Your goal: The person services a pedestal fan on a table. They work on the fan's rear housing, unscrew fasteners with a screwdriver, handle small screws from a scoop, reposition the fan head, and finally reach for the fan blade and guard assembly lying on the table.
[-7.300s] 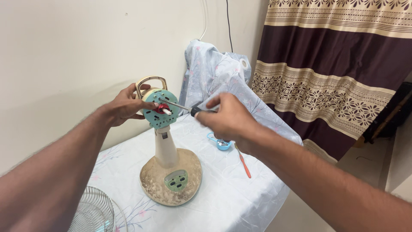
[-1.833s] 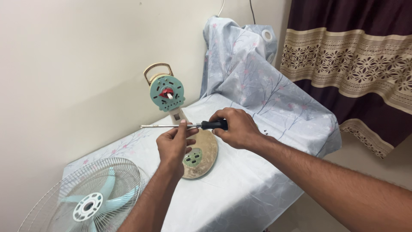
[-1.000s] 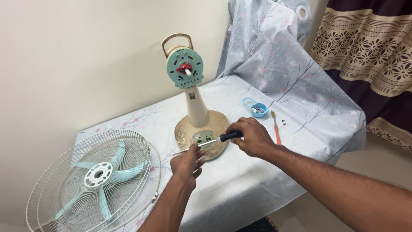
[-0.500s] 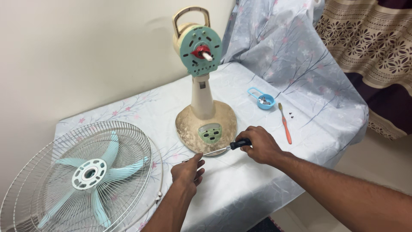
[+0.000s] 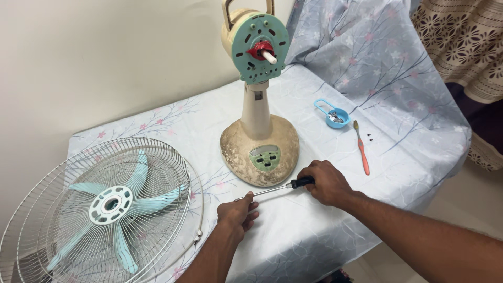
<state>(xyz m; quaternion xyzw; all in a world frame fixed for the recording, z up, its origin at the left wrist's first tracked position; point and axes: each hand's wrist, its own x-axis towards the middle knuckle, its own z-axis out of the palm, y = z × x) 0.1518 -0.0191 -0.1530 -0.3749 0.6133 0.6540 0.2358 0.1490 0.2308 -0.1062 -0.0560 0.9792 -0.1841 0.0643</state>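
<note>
Two hands are wrapped around one screwdriver [image 5: 277, 188] low in the frame, just in front of the fan base [image 5: 260, 152] on the table [image 5: 325, 220]: right hand [image 5: 327, 182] clamped on the black handle, left hand [image 5: 238, 212] seemingly pinched near the tip.

A home room: patterned curtain [image 5: 466, 42], floral bedsheet [image 5: 367, 63] spread over the table, plain painted wall [image 5: 105, 57].
</note>
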